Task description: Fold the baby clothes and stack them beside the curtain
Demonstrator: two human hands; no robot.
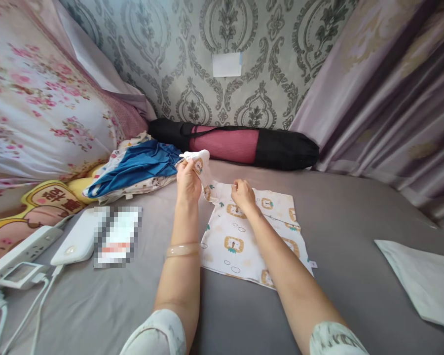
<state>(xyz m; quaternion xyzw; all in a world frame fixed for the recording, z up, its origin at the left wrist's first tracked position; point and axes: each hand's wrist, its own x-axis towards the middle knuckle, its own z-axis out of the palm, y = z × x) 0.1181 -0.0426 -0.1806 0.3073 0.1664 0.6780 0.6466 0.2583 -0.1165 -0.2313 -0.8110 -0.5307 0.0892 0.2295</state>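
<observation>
A small white shirt (240, 261) printed with tan lion faces, green leaves and dark outlines lies spread on the grey sheet. My left hand (188, 182) is closed around a narrow part at its upper left, which looks like a sleeve, and holds it raised off the bed. Over the shirt's top edge, my right hand (243, 195) has its fingers curled together. Whether cloth is pinched in them is hidden. A little tag sticks out at the shirt's lower right side.
Left of the shirt are a blue and patterned clothes pile (144, 162), a blurred phone-like item (118, 236), a white power bank (81, 236), a power strip (33, 246) and a yellow cushion (44, 207). A black-and-pink rolled bag (225, 143) lies by the wall; white cloth (422, 281) lies right.
</observation>
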